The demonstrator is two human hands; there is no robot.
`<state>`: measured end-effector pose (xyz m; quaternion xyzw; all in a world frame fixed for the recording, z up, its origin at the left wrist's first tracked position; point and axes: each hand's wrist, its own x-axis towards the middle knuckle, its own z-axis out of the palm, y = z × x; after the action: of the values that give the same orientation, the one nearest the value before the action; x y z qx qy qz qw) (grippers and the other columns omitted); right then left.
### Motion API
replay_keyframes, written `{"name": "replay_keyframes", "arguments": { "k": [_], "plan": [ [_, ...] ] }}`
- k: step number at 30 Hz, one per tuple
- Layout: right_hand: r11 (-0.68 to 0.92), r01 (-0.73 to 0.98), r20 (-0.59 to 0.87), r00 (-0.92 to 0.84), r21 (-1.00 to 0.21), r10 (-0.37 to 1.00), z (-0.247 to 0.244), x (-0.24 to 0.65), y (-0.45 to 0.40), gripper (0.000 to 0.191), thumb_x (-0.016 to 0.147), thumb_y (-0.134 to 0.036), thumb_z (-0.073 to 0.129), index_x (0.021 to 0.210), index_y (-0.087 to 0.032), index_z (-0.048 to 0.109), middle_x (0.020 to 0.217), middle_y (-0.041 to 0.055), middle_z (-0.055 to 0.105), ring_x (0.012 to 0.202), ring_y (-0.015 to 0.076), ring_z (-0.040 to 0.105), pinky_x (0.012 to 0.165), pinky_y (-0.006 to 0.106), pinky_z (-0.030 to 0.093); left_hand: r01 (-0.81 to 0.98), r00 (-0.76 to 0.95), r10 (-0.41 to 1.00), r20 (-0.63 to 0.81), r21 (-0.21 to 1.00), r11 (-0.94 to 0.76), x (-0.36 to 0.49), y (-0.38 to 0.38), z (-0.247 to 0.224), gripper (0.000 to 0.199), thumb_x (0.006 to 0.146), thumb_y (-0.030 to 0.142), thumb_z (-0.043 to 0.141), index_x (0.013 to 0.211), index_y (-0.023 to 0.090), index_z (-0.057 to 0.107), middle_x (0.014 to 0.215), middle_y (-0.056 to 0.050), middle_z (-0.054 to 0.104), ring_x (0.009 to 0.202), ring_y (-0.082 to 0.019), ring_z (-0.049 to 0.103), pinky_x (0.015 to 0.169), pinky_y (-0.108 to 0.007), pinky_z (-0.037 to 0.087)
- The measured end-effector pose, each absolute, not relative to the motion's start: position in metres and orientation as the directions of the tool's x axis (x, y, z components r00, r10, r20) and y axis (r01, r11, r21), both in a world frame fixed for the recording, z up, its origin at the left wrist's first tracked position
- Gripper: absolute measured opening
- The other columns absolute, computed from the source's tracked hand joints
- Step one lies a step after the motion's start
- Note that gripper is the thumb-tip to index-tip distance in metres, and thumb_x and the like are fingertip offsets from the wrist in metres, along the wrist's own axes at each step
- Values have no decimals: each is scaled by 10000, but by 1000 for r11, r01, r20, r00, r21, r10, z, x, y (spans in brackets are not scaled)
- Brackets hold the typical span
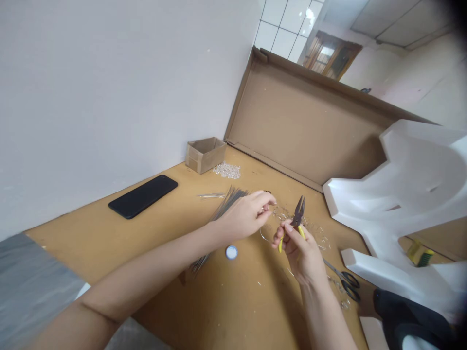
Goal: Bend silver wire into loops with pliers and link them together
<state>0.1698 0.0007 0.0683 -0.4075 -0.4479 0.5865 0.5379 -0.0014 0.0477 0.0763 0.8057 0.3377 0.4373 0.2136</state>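
Observation:
My left hand is closed in a pinch above the table, its fingertips turned to the right. From it a thin wire curves down towards my other hand. My right hand grips a pair of pliers by its yellow handles, with the dark jaws pointing up and slightly parted. Under my left forearm lies a bundle of straight grey wires, partly hidden. Behind both hands, small bent wire pieces are scattered on the tabletop. A round blue-and-white disc rests below my left wrist.
Near the wall stand an open cardboard box and a heap of clear beads. A black phone lies to the left. Scissors and white foam packing are on the right. A large cardboard panel rises behind.

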Motion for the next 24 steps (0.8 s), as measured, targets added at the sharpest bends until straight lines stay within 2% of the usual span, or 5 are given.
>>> {"name": "replay_keyframes", "arguments": {
  "k": [3,6,13,16,24],
  "plan": [
    [1,-296,28,-89,-955,996,68,170,2,89,793,-283,617,804,-196,602,675,-14,565,608,114,551,548,243,464,268,376,762,528,725,-634,-3,49,77,231,797,139,464,1020,190,501,866,-16,553,734,-106,534,694,-249,426],
    [-4,-314,24,-84,-949,996,67,170,3,79,797,-271,614,806,-194,603,674,-13,569,605,112,556,560,248,479,277,373,749,548,705,-653,-3,49,77,256,795,134,465,1045,179,494,868,-21,547,763,-112,541,712,-258,441],
    [-28,-389,-20,-26,-921,999,69,170,2,103,747,-255,660,799,-177,618,647,-17,577,570,107,561,546,246,494,482,469,618,630,404,-777,1,41,80,244,856,129,369,1049,161,514,952,-51,542,787,-137,534,690,-276,440],
    [-30,-416,-27,-12,-909,1000,70,171,3,111,734,-251,672,798,-177,620,644,-19,582,561,103,565,543,239,493,480,498,564,659,332,-812,2,40,81,260,863,128,364,1078,159,507,982,-58,562,878,-163,533,739,-293,439],
    [-10,-356,-1,-26,-935,1000,68,172,4,98,764,-256,649,809,-178,611,659,-11,586,575,111,580,563,257,504,366,414,615,671,496,-788,-3,49,79,289,830,125,420,1103,173,502,946,-43,596,886,-148,553,799,-310,447]
  ]
}}
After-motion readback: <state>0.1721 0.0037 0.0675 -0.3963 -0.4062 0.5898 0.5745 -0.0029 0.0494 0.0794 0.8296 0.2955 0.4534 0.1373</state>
